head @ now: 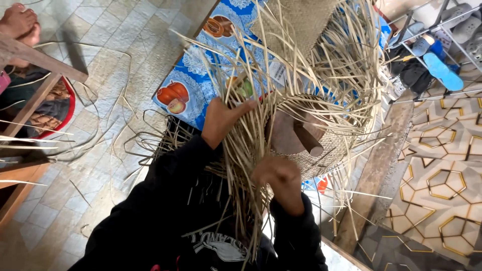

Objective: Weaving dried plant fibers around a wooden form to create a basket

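- The left hand (221, 120) sits just left of the middle of the view; its fingers are spread and pushed into a bunch of pale straw strands (241, 150); the grip looks loose around some strands, but I cannot tell exactly how many it holds.
- The right hand (278, 175) is lower, at about 5 o'clock from the left hand; its grip is narrow, pinched closed on a few of the same strands.
- The strands belong to a half-woven straw piece (321, 150), at 3 o'clock from the left hand; its woven band curves around a brown wooden form (291, 133) with a round peg; loose ends stick out in all directions.
- Both arms wear a black sleeve (170, 200).
- Under the work, at 11 o'clock from the left hand, lies a blue cloth with fruit pictures (193, 88); it seems to cover a counter.
- At 2 o'clock, far from the hands, a metal rack holds blue sandals (442, 70).
- At 10 o'clock, in the top left corner, a bare foot (17, 22) of another person rests on the grey tiled floor (100, 40); loose strands lie on the floor there.
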